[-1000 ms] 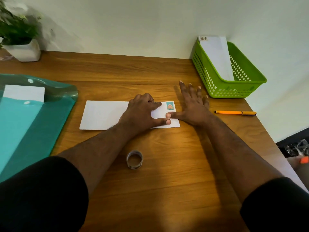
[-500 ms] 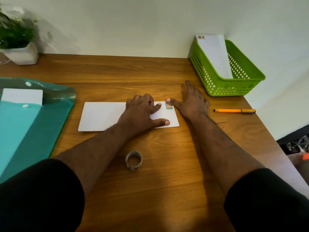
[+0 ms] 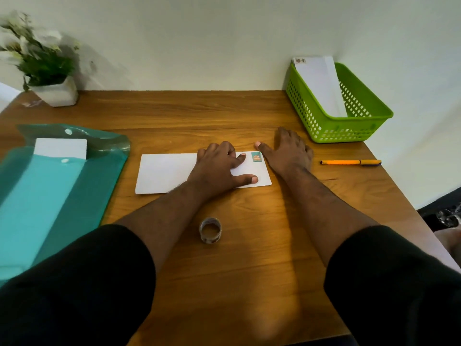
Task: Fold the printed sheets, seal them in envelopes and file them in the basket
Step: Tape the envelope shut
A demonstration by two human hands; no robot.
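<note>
- Plant (image 3: 42, 68) in a white pot sits at the far left corner of the desk (image 3: 224, 270), out of the working area.
- Teal folder (image 3: 50, 196) lies open on the left with white sheets (image 3: 60, 148) showing at its mouth, likely the supply yet to be folded.
- Envelope (image 3: 167, 172), white and flat, lies face up mid-desk with a small teal stamp (image 3: 256, 156) at its far right corner.
- Left hand (image 3: 219, 168) rests on the envelope's right half, fingers loosely bent and thumb stretched along the near edge, pinning it down, gripping nothing.
- Tape roll (image 3: 210, 230) stands nearer the person, between the forearms.
- Right hand (image 3: 289, 153) lies flat on the wood just beside the envelope's right end, fingers relaxed, thumb tip at the corner by the stamp, probably about to lift it.
- Pen (image 3: 350, 162) lies further right.
- Green basket (image 3: 349, 131) waits at the far right, one envelope (image 3: 321, 86) already leaning inside.
</note>
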